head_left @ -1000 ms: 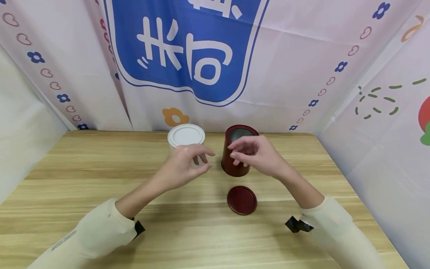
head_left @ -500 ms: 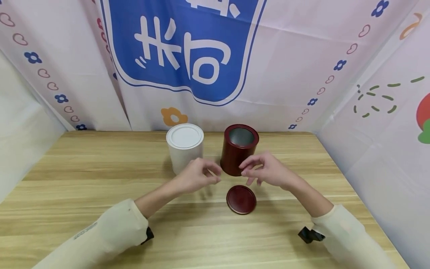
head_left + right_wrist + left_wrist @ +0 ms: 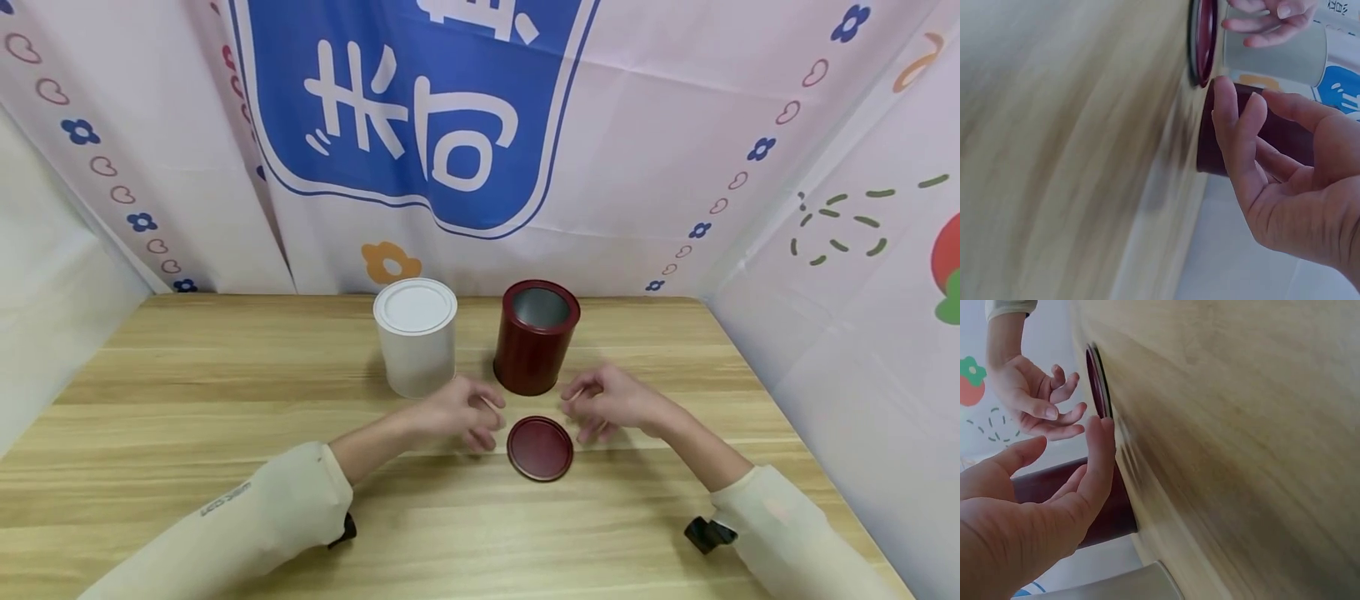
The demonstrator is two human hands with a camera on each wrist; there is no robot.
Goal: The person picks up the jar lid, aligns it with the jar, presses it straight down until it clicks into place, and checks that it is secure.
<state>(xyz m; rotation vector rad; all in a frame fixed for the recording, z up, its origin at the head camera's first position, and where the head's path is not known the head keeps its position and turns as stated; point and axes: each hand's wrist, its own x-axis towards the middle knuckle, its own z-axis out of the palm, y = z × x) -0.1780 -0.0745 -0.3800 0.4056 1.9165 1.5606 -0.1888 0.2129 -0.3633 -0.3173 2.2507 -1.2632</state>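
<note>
A flat, round, dark red lid (image 3: 540,447) is seen lying on the wooden table (image 3: 187,433), near the middle and toward the near edge. It looks smooth, with a raised rim. The left hand (image 3: 457,412) is held just beside it on one side and the right hand (image 3: 611,404) on the other; the fingers are loosely bent and nothing is held. Behind the lid, an open dark red tin (image 3: 536,337) is stood. A closed white tin (image 3: 416,336) is stood beside it, toward the far edge.

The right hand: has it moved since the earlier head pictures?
Yes. The right hand has come down from the red tin's open rim toward the table, beside the red lid.
</note>
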